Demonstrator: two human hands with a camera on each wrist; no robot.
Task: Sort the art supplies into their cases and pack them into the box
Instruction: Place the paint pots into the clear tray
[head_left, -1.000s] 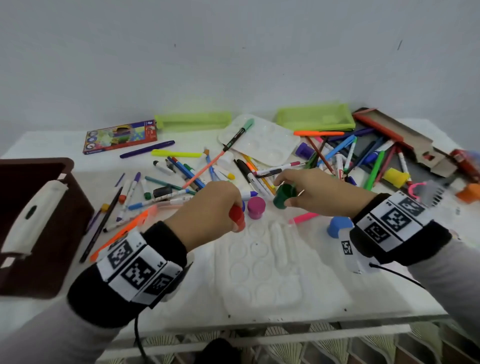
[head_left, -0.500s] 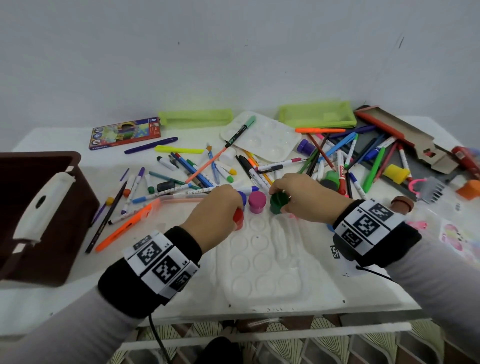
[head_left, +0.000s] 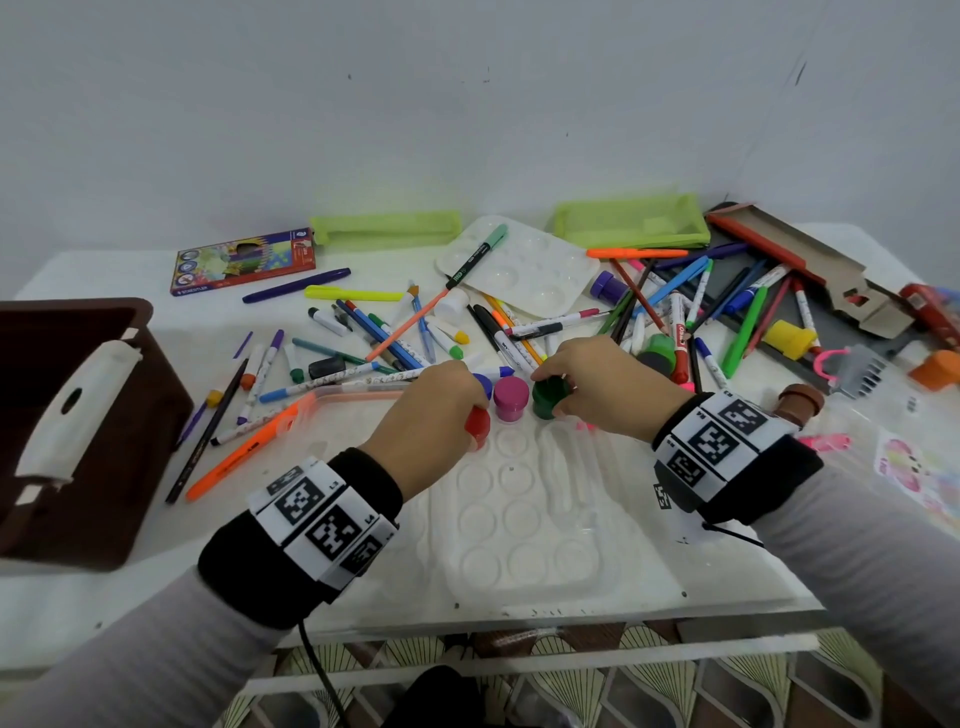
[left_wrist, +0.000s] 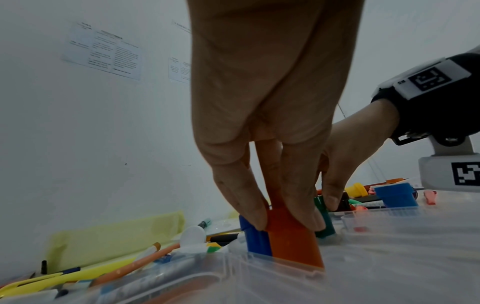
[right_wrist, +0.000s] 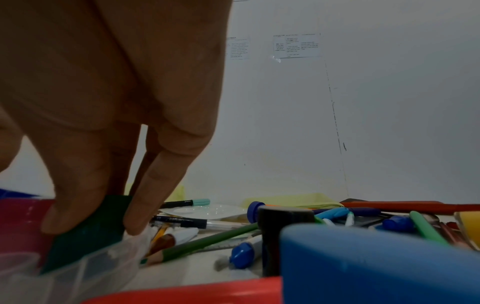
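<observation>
A clear plastic paint case (head_left: 519, 525) with round wells lies on the table before me. My left hand (head_left: 441, 410) pinches a red paint pot (head_left: 478, 425) (left_wrist: 293, 240) from above at the case's far left wells, next to a blue pot (left_wrist: 253, 238). A pink pot (head_left: 510, 397) stands upright in the far row. My right hand (head_left: 587, 384) pinches a dark green pot (head_left: 548, 397) (right_wrist: 85, 232) at the far row, right of the pink one. Loose markers and pencils (head_left: 395, 338) lie scattered beyond the case.
A brown box (head_left: 88, 431) with a white handle stands at the left. Two green pouches (head_left: 384, 228) (head_left: 631, 223), a white palette (head_left: 524, 270) and a pencil carton (head_left: 244, 260) lie at the back. Yellow (head_left: 789, 338), brown (head_left: 800, 400) and purple (head_left: 608, 286) pots sit at the right.
Both hands have moved down and forward. The red and green pots have gone from above the case to its far wells, beside the pink pot.
</observation>
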